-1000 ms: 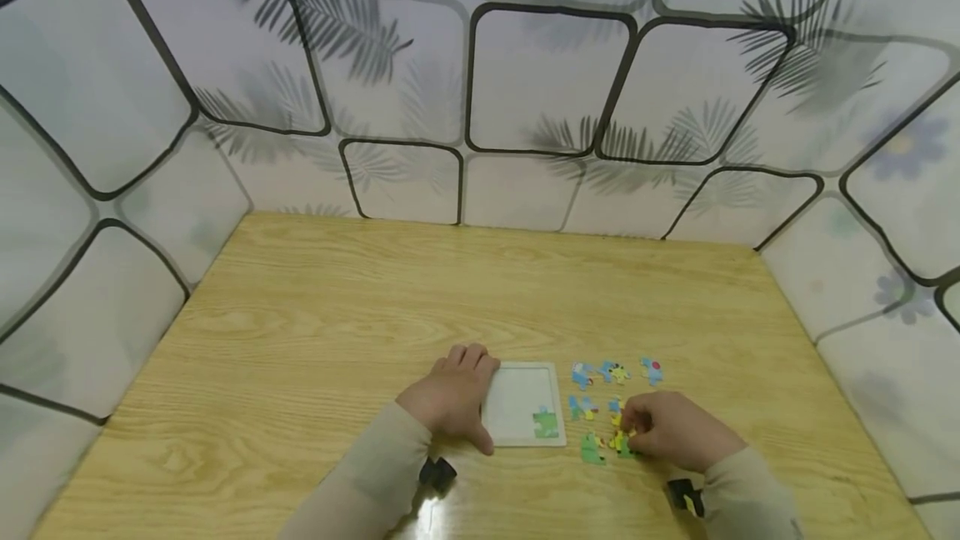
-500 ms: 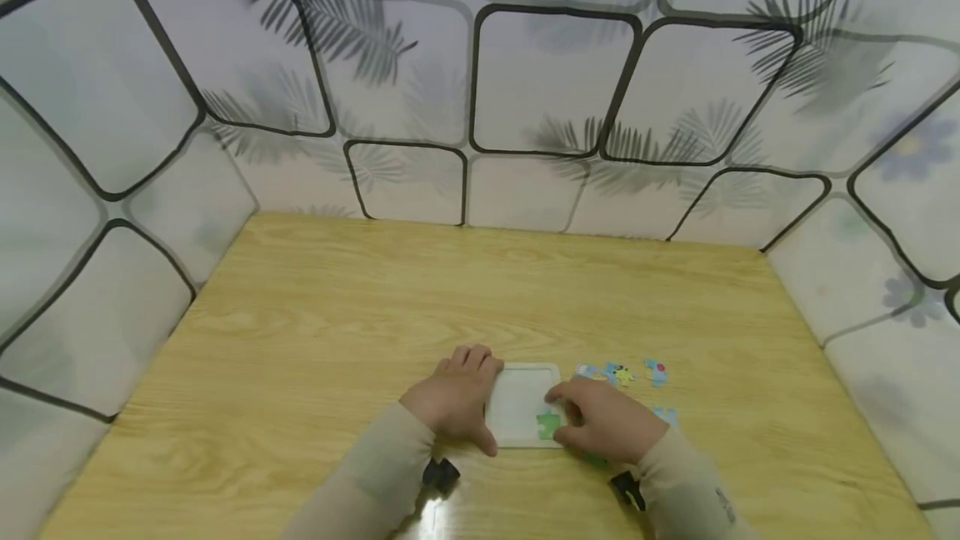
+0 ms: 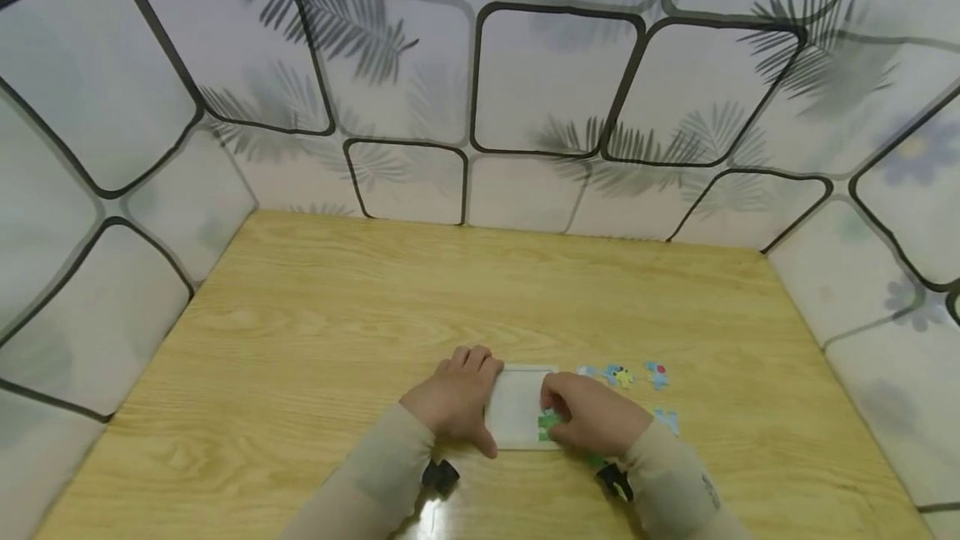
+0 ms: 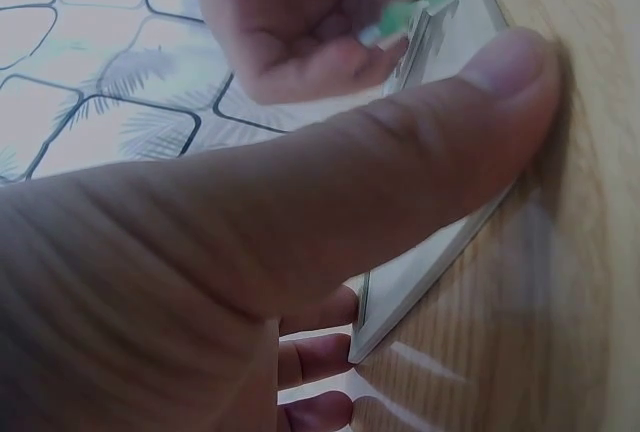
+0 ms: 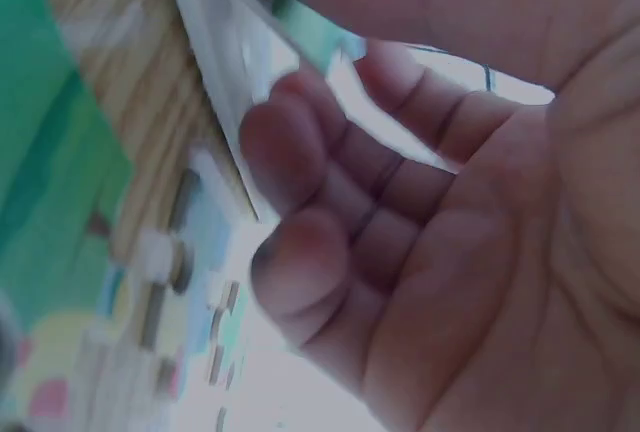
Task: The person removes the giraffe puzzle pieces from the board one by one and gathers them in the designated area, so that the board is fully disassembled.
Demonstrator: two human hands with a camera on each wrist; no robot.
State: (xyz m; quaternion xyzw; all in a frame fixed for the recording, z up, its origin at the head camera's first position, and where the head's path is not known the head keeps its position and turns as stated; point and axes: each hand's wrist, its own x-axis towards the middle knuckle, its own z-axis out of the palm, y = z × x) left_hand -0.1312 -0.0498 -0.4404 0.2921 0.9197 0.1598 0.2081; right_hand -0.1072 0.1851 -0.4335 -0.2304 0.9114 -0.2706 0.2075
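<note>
In the head view a white puzzle tray (image 3: 516, 397) lies on the table. My left hand (image 3: 452, 397) rests along its left edge, fingers extended and thumb stretched toward the near corner. The left wrist view has that thumb (image 4: 430, 142) straight across the tray's rim. My right hand (image 3: 596, 413) is over the tray's right side, pinching a green puzzle piece (image 4: 395, 22) between thumb and finger. A green piece (image 3: 546, 428) shows at the tray's lower right, partly covered by the fingers. In the right wrist view the other fingers (image 5: 285, 147) are curled beside the tray rim.
Loose blue and yellow puzzle pieces (image 3: 621, 375), a blue one with a red spot (image 3: 657, 374) and a pale blue one (image 3: 666, 420) lie right of the tray. Others are hidden under the right hand. Patterned cloth walls (image 3: 525, 82) enclose the wooden table (image 3: 360, 290).
My right hand has moved left from the loose pieces to the right side of the tray, bringing a piece with it. The left hand has stayed on the tray's left edge.
</note>
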